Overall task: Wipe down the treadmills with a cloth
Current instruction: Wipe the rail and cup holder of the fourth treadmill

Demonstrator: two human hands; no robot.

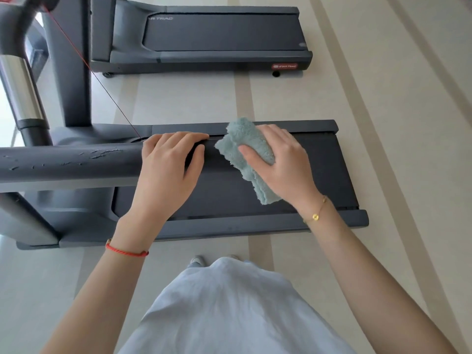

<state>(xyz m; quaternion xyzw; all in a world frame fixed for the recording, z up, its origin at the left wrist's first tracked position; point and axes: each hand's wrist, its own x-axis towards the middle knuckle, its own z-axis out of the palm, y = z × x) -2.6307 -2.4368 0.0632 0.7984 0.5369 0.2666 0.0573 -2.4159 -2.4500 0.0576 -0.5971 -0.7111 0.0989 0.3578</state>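
The left hand (168,159) curls over the end of the near treadmill's padded handrail (71,162), while the right hand (278,159) grips a folded pale-green terry cloth (242,141), held above the running belt (319,175). The cloth looks soft, light and floppy (its tail droops below the palm), so bunching it at the middle should keep it controlled. A second treadmill (217,31) stands beyond.

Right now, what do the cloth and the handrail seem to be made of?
The cloth looks like soft, fluffy microfibre or terry: pale green, with a fuzzy pile. The handrail seems to have a matte grey foam or rubber cover; its surface is flaking in small chips.
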